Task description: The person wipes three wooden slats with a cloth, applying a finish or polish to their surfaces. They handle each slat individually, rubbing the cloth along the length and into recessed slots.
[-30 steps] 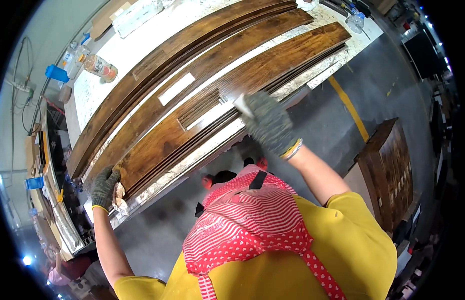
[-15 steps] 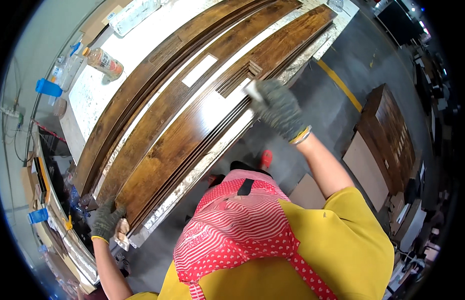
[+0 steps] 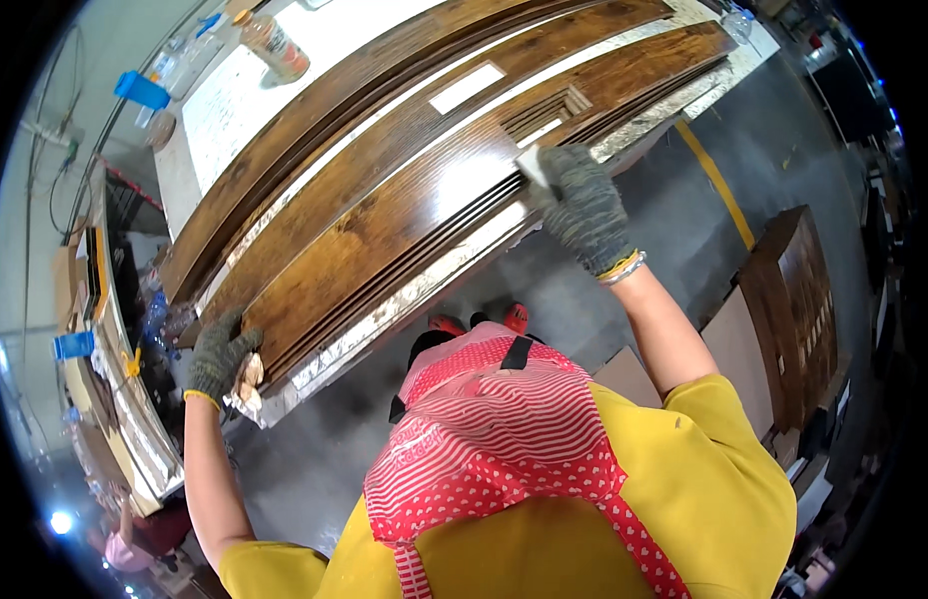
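My right hand point(image 3: 584, 210), in a dark grey knitted glove with a yellow cuff, is closed on a small white block or pad point(image 3: 532, 166). It presses this against the near edge of a stack of brown wooden boards point(image 3: 374, 225), beside a rectangular cut-out point(image 3: 544, 115) in them. At the stack's left end my left hand point(image 3: 224, 357), gloved alike, rests with thumb and fingers against the board ends. A crumpled pale brown cloth or paper point(image 3: 248, 383) sticks out from under its palm; the fingers' hold on it is partly hidden.
More long brown boards point(image 3: 314, 150) lie beyond on the white-topped table point(image 3: 234, 125). An orange-capped bottle point(image 3: 272, 46) and a blue plastic piece point(image 3: 142, 90) are at the far left. Another brown panel stack point(image 3: 788, 309) stands on the right; a person point(image 3: 129, 547) is at lower left.
The whole view has shifted, so the table appears higher and farther right. My right hand still holds the white pad at the boards' near edge; my left hand stays at the left end.
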Demonstrator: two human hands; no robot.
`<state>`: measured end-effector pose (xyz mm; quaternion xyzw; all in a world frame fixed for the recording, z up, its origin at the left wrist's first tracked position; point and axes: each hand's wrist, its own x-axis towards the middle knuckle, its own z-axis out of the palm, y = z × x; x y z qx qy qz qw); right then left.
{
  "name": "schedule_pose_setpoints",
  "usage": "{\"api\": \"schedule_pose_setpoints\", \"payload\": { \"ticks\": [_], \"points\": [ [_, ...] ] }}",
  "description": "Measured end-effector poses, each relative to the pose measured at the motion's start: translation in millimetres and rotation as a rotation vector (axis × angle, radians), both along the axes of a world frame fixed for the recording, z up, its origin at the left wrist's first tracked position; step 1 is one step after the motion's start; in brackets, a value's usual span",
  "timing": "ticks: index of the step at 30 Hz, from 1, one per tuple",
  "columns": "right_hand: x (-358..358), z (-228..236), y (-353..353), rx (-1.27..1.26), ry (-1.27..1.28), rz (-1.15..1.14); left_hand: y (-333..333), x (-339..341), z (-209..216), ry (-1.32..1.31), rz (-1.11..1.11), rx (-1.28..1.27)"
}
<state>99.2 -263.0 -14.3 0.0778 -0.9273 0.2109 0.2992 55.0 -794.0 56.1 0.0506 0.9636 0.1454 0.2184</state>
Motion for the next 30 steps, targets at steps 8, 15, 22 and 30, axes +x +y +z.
{"api": "schedule_pose_setpoints", "payload": {
  "ticks": [8, 15, 22, 30],
  "points": [
    [25.5, 10.8, -111.3, -0.095, -0.003, 0.263, 4.2, -0.2, 6.4, -0.004, -0.026, -0.104],
    [21.0, 7.5, -98.2, -0.085, -0.053, -0.034, -2.0, 7.1, -0.5, 0.082, -0.056, -0.017],
    [57.4, 2.3, -236.9, -0.085, -0.064, 0.211, -57.8, -11.7, 19.4, -0.013, -0.255, 0.186],
    [42.3, 11.0, -216.6, -0.165, -0.107, -0.143, -128.0, -23.5, 18.1, -0.107, -0.37, 0.105]
  ]
}}
